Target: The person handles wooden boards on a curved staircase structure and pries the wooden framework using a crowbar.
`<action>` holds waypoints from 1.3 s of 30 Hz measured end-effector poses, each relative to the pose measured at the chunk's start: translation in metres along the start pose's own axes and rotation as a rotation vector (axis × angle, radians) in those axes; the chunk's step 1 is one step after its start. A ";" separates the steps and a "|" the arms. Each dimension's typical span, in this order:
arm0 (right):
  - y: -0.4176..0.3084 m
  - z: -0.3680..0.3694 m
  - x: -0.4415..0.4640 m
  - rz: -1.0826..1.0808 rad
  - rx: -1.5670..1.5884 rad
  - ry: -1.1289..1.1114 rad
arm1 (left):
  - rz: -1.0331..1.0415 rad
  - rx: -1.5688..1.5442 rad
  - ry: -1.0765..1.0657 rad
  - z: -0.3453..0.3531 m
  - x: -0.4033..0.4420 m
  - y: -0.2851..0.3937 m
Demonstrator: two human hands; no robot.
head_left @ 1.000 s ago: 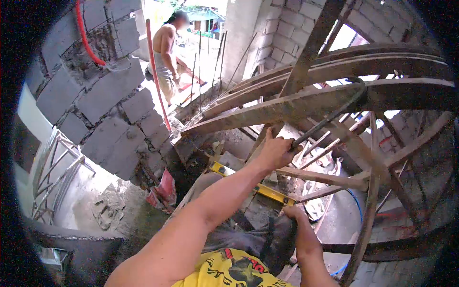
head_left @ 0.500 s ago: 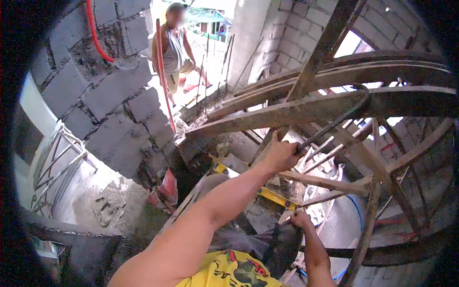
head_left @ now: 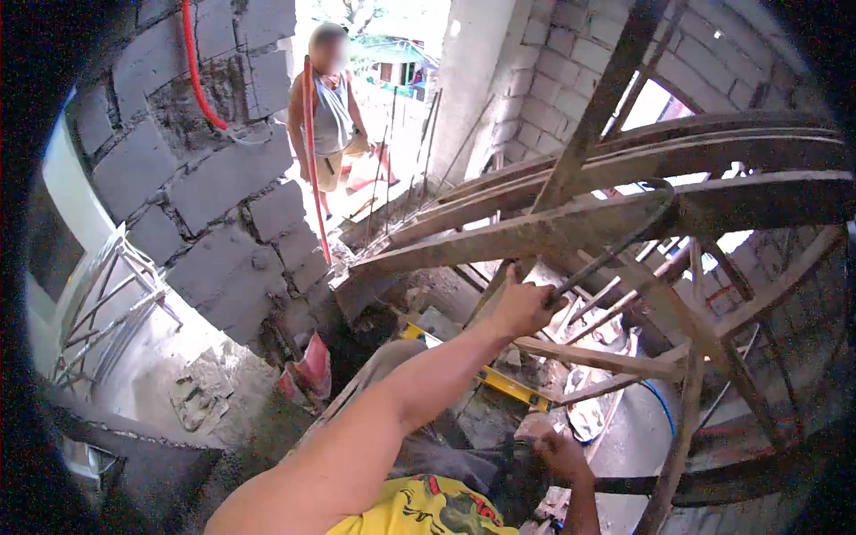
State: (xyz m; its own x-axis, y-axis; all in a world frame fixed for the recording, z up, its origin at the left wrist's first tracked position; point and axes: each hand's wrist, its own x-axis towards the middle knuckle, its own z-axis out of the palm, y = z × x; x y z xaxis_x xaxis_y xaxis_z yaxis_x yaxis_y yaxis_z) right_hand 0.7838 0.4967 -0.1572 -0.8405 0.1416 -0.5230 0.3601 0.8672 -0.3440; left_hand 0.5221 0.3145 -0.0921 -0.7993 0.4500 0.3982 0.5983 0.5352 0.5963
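Note:
My left hand (head_left: 524,309) is closed round the lower end of a dark metal bar with a hooked end (head_left: 615,252). The bar slants up to the right, its hook in front of a curved wooden beam (head_left: 481,229). My left thumb points up close below the beam. Lower down, in front of my lap, my right hand (head_left: 563,453) has its fingers curled; what they hold, if anything, I cannot make out. Just beyond that hand lies a yellow spirit level (head_left: 513,386), partly hidden behind my left forearm.
Timber braces (head_left: 704,339) cross on the right beneath the beams. A person (head_left: 328,125) stands beyond the opening, behind a red pipe (head_left: 314,169). To the left rises a block wall (head_left: 223,178); a red and grey object (head_left: 312,364) lies at its foot. A blue hose (head_left: 662,406) runs lower right.
My right hand has drawn back toward me, away from the spirit level and the brace end. My left hand stays on the bar. The view has shifted slightly.

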 end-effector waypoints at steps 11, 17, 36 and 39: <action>0.062 -0.318 -0.057 -0.208 -0.055 1.504 | -0.045 0.039 -0.034 -0.004 -0.002 0.001; 0.070 -0.375 -0.137 -0.397 0.164 2.189 | 0.037 0.054 0.079 0.007 -0.002 -0.006; 0.047 -0.397 -0.265 -0.021 -0.372 2.723 | 0.014 0.093 0.044 0.007 0.002 0.001; 0.039 -0.412 -0.280 -0.041 -0.274 2.795 | 0.023 0.109 0.042 0.013 0.002 0.001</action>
State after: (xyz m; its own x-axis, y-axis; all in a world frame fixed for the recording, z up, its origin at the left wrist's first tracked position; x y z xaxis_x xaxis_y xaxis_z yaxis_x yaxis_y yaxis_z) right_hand 0.8659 0.6876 0.2973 0.5784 -0.1449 0.8028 0.4836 0.8534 -0.1944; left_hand 0.5214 0.3250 -0.0997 -0.7858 0.4335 0.4412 0.6169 0.6011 0.5081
